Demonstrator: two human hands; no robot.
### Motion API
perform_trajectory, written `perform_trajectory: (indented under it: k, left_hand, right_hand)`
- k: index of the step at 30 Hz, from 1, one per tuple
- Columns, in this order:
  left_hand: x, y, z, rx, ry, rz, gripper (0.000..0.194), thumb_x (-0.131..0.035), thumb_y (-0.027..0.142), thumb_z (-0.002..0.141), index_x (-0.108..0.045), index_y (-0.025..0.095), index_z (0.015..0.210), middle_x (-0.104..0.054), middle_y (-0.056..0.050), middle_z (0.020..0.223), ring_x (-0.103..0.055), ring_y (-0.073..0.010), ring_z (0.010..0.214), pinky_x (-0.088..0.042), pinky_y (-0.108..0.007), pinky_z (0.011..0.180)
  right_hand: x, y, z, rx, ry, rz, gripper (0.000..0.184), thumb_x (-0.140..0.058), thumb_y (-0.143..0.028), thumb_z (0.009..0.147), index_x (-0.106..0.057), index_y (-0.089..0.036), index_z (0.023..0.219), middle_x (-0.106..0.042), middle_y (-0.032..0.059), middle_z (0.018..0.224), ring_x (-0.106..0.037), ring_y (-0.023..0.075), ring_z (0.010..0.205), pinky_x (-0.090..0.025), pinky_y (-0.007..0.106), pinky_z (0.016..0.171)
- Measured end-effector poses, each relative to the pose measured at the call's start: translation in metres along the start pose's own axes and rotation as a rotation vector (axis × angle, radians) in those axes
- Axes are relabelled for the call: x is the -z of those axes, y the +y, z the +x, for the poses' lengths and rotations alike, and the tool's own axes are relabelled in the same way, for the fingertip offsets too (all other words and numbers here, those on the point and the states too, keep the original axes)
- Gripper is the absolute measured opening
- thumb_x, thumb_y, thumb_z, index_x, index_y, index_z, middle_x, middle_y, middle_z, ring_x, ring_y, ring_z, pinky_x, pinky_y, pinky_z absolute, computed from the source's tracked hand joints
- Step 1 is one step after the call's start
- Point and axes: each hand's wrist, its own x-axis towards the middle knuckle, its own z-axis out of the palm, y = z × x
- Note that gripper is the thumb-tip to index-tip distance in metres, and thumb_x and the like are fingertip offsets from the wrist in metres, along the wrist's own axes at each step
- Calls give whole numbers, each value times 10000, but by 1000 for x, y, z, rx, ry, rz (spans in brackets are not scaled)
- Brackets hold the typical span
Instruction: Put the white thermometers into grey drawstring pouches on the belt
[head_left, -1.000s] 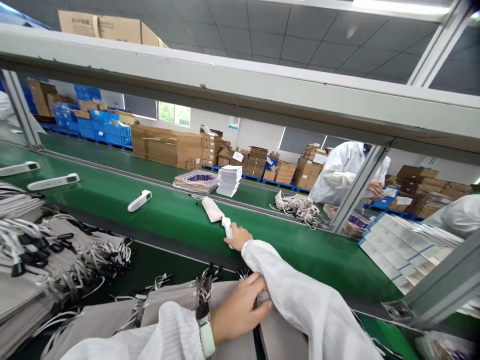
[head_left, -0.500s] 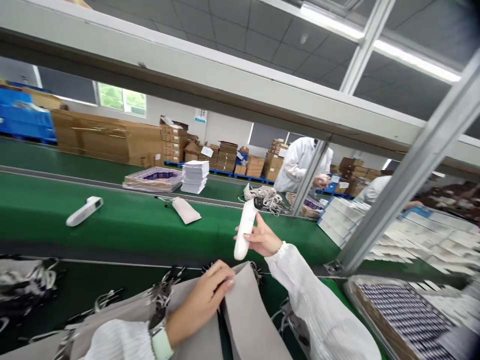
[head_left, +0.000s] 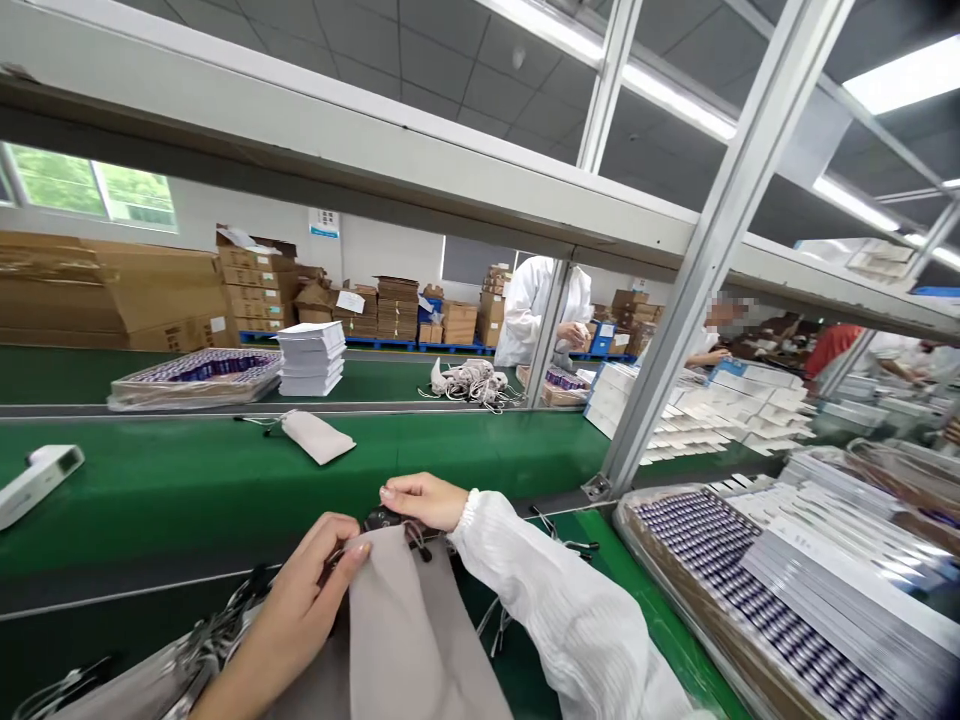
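A grey drawstring pouch (head_left: 390,620) lies in front of me, its mouth end pinched between the thumb and fingers of my left hand (head_left: 322,570). At that mouth my right hand (head_left: 427,500) is closed on a white handheld thermometer with a black head (head_left: 382,517). Only the black head shows; the white body is hidden by the pouch and my fingers. More grey pouches (head_left: 469,640) with cords lie under and beside this one. On the green belt beyond are a filled-looking grey pouch (head_left: 319,437) and another white thermometer (head_left: 37,485) at the far left.
A metal post (head_left: 675,330) stands right of my right arm, below a long shelf beam (head_left: 375,150). Trays of batteries (head_left: 697,540), stacked white boxes (head_left: 675,410), a paper stack (head_left: 311,360) and a tangle of cords (head_left: 472,382) stand around. Co-workers in white (head_left: 517,310) work across the belt.
My right hand has brought the thermometer down and left to the pouch's mouth. My left hand now holds that mouth from the left. The view has swung right.
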Motion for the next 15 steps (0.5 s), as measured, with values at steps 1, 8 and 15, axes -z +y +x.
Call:
perform_trajectory:
  k: [1,8,15]
  left_hand:
    - [2,-2,2,-8,24,19,228,-367,400,828,-455,195,780,-451,-20,828,-456,-159,751,-385,-234,665]
    - [25,14,10,167,6,108,305,-393,469,786,-494,194,872,-468,-12,797,-460,-147,657,-381,-227,572]
    - [42,64,-10,456,-375,-402,420,-354,550,778,-391,176,590,-165,67,487,-116,-68,407,-123,-183,371]
  right_hand:
    - [-2,-2,-1,-65,-30,-1,528,-498,-668,564,-518,-155,692,-451,-51,556,-403,36,430,-316,165,400]
    - [0,-19,-13,45,320,-347,596,-270,-645,740,-594,-146,710,-464,-22,471,-407,57,410,-347,194,456]
    - [44,-14,-18,264,885,-480,438,-350,-520,775,-516,-167,576,-451,-22,430,-397,70,424,-364,212,520]
